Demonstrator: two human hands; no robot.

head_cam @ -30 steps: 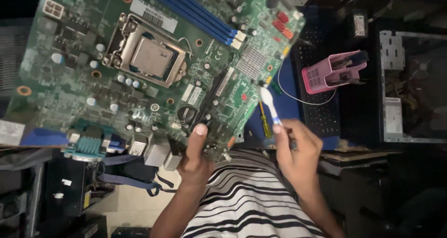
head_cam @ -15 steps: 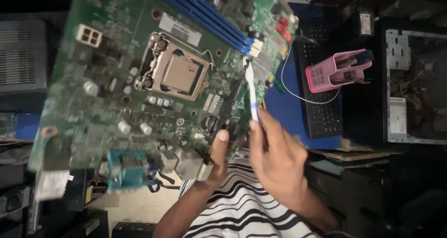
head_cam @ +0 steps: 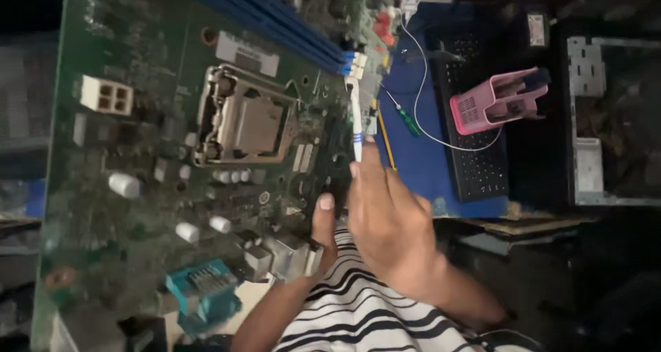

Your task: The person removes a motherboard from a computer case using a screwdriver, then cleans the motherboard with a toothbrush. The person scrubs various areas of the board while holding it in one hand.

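**Brushing a motherboard held up in one hand**

Head view: the left hand (head_cam: 318, 231) grips the lower edge of a green motherboard (head_cam: 138, 152), thumb pressed on the component side, fingers clenched behind the board and out of sight. The board is held tilted up toward the camera, above the blue bench (head_cam: 413, 152). The right hand (head_cam: 389, 228) pinches the end of a slim white tool with a blue band (head_cam: 356, 121), probably a small brush; its tip rests near the ends of the blue memory slots (head_cam: 275, 22), to the right of the metal processor socket (head_cam: 244, 121).

To work well here, I judge light strokes are called for, kept off the open socket, with the thumb firm so the board does not swing.

On the bench beyond lie a green-handled screwdriver (head_cam: 406, 121), a black keyboard (head_cam: 475, 145) and a pink holder (head_cam: 499, 101) on top of it.
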